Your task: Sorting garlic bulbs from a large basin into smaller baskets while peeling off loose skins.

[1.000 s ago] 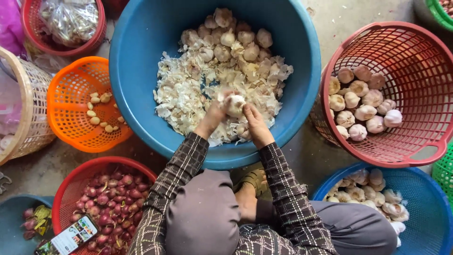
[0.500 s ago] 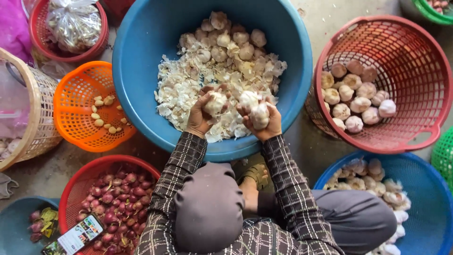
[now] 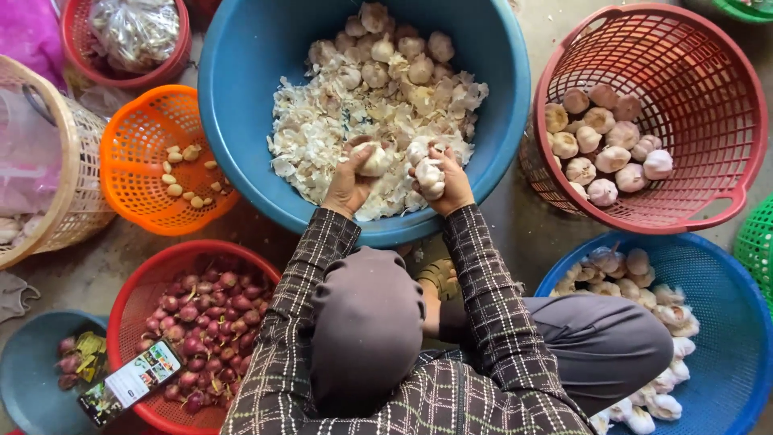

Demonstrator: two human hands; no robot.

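Garlic halves (image 3: pixel 429 173) clasped in fingers (image 3: pixel 441 165) above blue tub (image 3: pixel 233 105).

I log: produce-sorting spot, likely market stall; bare concrete floor (image 3: pixel 523 229), big round blue plastic tub (image 3: pixel 241 121) of garlic skins, red plastic mesh basket (image 3: pixel 708 105) of garlic bulbs, red basket of shallots (image 3: pixel 129 298).
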